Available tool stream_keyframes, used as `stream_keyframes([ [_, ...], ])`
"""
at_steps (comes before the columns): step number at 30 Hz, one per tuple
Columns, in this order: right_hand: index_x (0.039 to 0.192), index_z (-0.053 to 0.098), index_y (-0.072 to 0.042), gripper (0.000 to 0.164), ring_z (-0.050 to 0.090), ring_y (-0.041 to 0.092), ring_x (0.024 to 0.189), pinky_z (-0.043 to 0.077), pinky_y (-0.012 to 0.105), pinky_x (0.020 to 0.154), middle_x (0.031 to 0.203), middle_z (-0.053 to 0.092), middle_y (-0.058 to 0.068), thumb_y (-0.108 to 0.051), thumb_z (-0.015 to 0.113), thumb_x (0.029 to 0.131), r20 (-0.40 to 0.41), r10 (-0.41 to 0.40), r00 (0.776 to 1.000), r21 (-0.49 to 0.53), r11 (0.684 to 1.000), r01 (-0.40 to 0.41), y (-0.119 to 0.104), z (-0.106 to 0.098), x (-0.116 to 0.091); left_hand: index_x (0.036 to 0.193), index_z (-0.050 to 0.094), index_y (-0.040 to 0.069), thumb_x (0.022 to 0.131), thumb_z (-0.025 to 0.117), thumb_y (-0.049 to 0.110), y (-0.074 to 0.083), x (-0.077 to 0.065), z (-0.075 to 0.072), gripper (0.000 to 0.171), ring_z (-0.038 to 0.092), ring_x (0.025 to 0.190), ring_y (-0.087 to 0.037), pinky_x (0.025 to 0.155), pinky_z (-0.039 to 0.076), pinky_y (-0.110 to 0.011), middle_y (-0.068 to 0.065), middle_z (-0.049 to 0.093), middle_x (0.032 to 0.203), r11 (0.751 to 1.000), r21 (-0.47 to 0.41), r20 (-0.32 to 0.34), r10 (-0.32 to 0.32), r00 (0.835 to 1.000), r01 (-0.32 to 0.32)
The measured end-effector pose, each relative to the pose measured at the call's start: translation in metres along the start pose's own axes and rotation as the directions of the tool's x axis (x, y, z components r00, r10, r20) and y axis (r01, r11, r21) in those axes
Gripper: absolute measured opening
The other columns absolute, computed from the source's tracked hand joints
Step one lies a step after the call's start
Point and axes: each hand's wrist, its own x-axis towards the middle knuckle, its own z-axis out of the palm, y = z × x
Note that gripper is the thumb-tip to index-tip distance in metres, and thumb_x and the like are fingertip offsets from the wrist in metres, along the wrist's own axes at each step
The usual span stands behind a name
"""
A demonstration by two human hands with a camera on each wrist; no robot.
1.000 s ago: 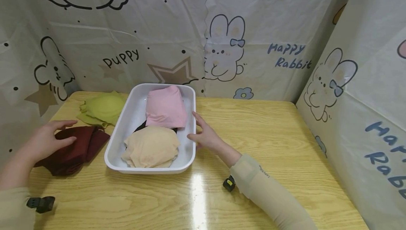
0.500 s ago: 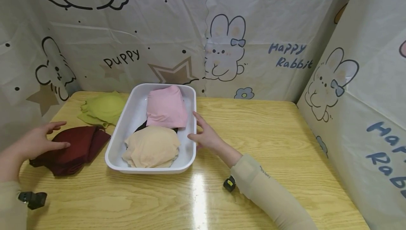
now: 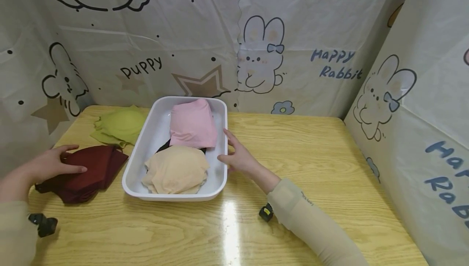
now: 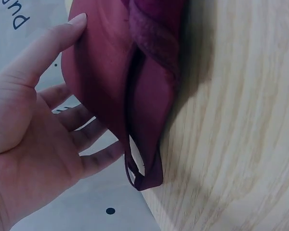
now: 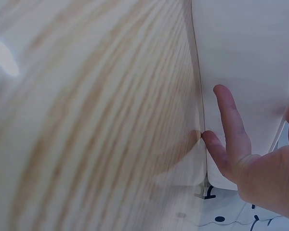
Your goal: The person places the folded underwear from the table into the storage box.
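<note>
One maroon garment (image 3: 96, 168) lies folded on the table (image 3: 311, 156), just beside the left side of the one white tray (image 3: 174, 196). A narrow loop shows at its end in the left wrist view. The left hand (image 3: 45, 163) is at the garment with its digits spread: the thumb rests on the cloth, and four fingers reach behind its edge, well apart from the thumb.

The right hand (image 3: 239, 158) is also spread, at the tray's right side; the right wrist view shows two fingers extended along the outer wall, and the thumb is near the rim in the head view.

Two garments lie uppermost in the tray: one pink garment (image 3: 193, 123) at the far end and one beige garment (image 3: 176, 170) at the near end. Black cloth (image 3: 163, 146) shows from beneath them; how many pieces it makes cannot be told. One green garment (image 3: 121, 125) lies on the table behind the maroon one, left of the tray.

Two pale sleeves (image 3: 307, 221) cover the forearms, with one small black device (image 3: 266, 212) by each. Behind the table hangs a printed sheet (image 3: 205, 25) bearing two rabbits.
</note>
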Motion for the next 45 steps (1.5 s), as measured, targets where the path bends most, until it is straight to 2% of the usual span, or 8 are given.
stream_keyframes([
  [10, 0.151, 0.01, -0.038, 0.088, 0.053, 0.038, 0.114, 0.057, 0.045, 0.065, 0.154, 0.018, 0.011, -0.005, 0.062, 0.087, -0.009, 0.001, 1.0, -0.014, 1.0, -0.001, -0.001, 0.0, -0.001, 0.133, 0.03, -0.016, 0.08, 0.071, 0.043, 0.001, 0.005, 0.002, 0.09, 0.053, 0.1, -0.047, 0.075, 0.047, -0.047, -0.043, 0.044, 0.119, 1.0, 0.0, 0.012, 0.014, 1.0, -0.014],
  [17, 0.151, 0.01, -0.037, 0.088, 0.054, 0.038, 0.114, 0.057, 0.045, 0.065, 0.154, 0.019, 0.011, -0.006, 0.062, 0.087, -0.012, 0.004, 1.0, -0.017, 1.0, -0.005, -0.002, 0.0, -0.002, 0.132, 0.029, -0.018, 0.08, 0.071, 0.041, 0.006, 0.008, 0.004, 0.089, 0.048, 0.102, -0.049, 0.08, 0.043, -0.055, -0.043, 0.04, 0.121, 1.0, 0.001, 0.014, 0.021, 1.0, -0.021],
  [20, 0.151, 0.01, -0.037, 0.088, 0.054, 0.037, 0.113, 0.057, 0.045, 0.066, 0.154, 0.019, 0.011, -0.006, 0.062, 0.088, -0.012, 0.006, 1.0, -0.023, 1.0, -0.006, -0.003, 0.001, -0.003, 0.132, 0.029, -0.017, 0.079, 0.072, 0.041, 0.005, 0.009, 0.005, 0.09, 0.05, 0.1, -0.048, 0.079, 0.044, -0.053, -0.042, 0.041, 0.12, 1.0, 0.007, 0.002, 0.021, 1.0, -0.021],
  [27, 0.151, 0.009, -0.037, 0.089, 0.054, 0.039, 0.113, 0.056, 0.046, 0.066, 0.154, 0.019, 0.012, -0.004, 0.061, 0.087, -0.003, -0.002, 1.0, 0.003, 1.0, 0.002, -0.004, 0.001, -0.003, 0.138, 0.022, -0.01, 0.077, 0.076, 0.038, 0.001, 0.009, 0.009, 0.095, 0.05, 0.1, -0.049, 0.073, 0.046, -0.047, -0.039, 0.042, 0.119, 0.996, -0.058, -0.053, 0.064, 0.997, -0.067],
  [31, 0.151, 0.01, -0.037, 0.089, 0.055, 0.039, 0.112, 0.056, 0.046, 0.064, 0.153, 0.02, 0.013, -0.004, 0.062, 0.086, -0.002, -0.006, 1.0, 0.01, 1.0, 0.006, -0.003, 0.001, -0.002, 0.137, 0.027, -0.007, 0.074, 0.079, 0.036, 0.0, 0.007, 0.011, 0.092, 0.056, 0.092, -0.039, 0.067, 0.046, -0.036, -0.035, 0.048, 0.114, 0.993, -0.062, -0.105, 0.089, 0.99, -0.096],
  [36, 0.151, 0.01, -0.037, 0.09, 0.055, 0.039, 0.112, 0.056, 0.046, 0.064, 0.152, 0.022, 0.012, -0.004, 0.062, 0.086, -0.002, -0.005, 1.0, 0.006, 1.0, 0.005, -0.001, 0.001, 0.0, 0.134, 0.032, -0.006, 0.074, 0.079, 0.035, 0.003, 0.007, 0.008, 0.086, 0.058, 0.081, -0.024, 0.062, 0.045, -0.03, -0.032, 0.054, 0.108, 0.993, -0.067, -0.115, 0.091, 0.989, -0.099],
  [40, 0.151, 0.01, -0.038, 0.089, 0.054, 0.039, 0.113, 0.057, 0.046, 0.064, 0.152, 0.021, 0.012, -0.004, 0.062, 0.087, -0.005, 0.0, 1.0, 0.0, 1.0, 0.0, 0.0, 0.001, 0.001, 0.133, 0.033, -0.006, 0.074, 0.079, 0.035, 0.004, 0.009, 0.006, 0.085, 0.059, 0.079, -0.023, 0.06, 0.047, -0.032, -0.033, 0.054, 0.108, 0.993, -0.072, -0.111, 0.083, 0.99, -0.091],
  [45, 0.152, 0.008, -0.032, 0.089, 0.053, 0.041, 0.114, 0.056, 0.048, 0.067, 0.154, 0.017, 0.016, -0.003, 0.061, 0.087, 0.023, 0.014, 1.0, 0.007, 1.0, -0.014, -0.018, 0.001, -0.012, 0.134, 0.035, -0.005, 0.073, 0.08, 0.037, 0.006, 0.008, 0.003, 0.086, 0.059, 0.08, -0.025, 0.059, 0.047, -0.032, -0.034, 0.053, 0.109, 0.994, -0.068, -0.122, 0.079, 0.989, -0.088],
])
